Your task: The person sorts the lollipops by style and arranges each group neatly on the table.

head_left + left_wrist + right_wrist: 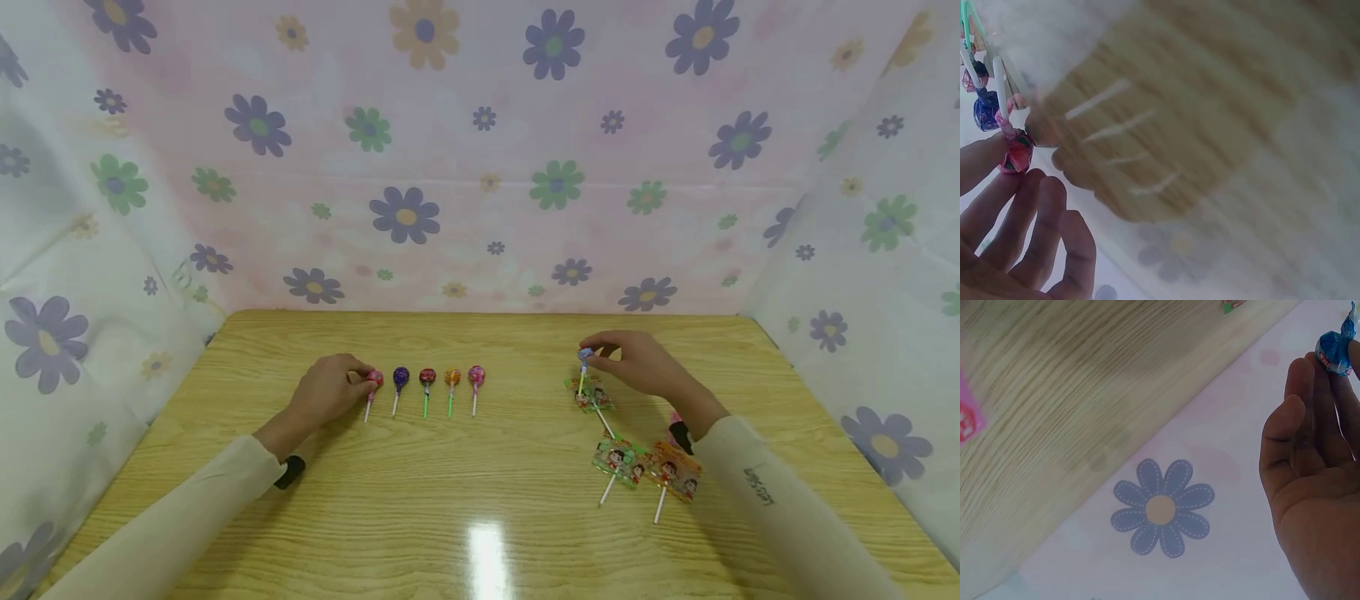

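Observation:
My left hand [327, 393] pinches the head of a pink-red wrapped lollipop [1017, 154] at the left end of a row on the table. Beside it in that row lie a purple lollipop [401, 377], a dark red one [427, 377], an orange one [452, 378] and a pink one [477, 376], sticks toward me. Over at the right, my right hand [633, 363] pinches a blue-wrapped lollipop [1335, 352] by its head, its yellow stick pointing down. Under that stick lies a green flat-packed lollipop [600, 398], partly overlapped by it.
Nearer me on the right lie another green flat-packed lollipop [617, 460] and an orange one [678, 473]. A pink packet [969, 412] sits by the right wrist, mostly hidden in the head view. Flowered cloth [480, 150] walls the wooden table [375, 517] at back and sides.

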Tool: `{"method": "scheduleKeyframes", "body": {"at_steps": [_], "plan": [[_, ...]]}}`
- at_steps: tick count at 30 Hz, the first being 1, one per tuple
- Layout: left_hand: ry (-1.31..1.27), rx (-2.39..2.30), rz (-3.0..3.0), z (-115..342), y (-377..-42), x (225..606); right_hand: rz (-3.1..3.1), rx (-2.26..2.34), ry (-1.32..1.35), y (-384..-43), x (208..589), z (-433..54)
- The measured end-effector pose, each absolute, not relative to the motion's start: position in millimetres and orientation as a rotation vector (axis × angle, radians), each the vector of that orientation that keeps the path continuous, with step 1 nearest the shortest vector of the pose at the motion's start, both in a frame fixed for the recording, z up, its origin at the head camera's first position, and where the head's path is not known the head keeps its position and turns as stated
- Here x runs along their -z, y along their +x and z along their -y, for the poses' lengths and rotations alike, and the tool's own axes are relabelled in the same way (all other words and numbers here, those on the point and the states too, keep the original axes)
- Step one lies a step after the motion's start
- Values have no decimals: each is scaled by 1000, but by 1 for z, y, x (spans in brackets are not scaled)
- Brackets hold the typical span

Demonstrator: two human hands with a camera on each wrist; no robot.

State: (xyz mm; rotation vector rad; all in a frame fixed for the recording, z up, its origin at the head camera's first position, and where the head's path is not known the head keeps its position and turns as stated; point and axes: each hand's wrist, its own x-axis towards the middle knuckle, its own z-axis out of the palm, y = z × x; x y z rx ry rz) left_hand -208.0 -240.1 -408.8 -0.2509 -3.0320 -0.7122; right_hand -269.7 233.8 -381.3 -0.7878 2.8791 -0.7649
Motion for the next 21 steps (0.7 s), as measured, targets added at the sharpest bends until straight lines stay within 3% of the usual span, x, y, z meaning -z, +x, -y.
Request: {"method": "scheduleKeyframes", "body": {"at_steps": [21], "plan": [[-257,747,3007,235,-210,409,-2758,868,-894,-268,382,-187]]}}
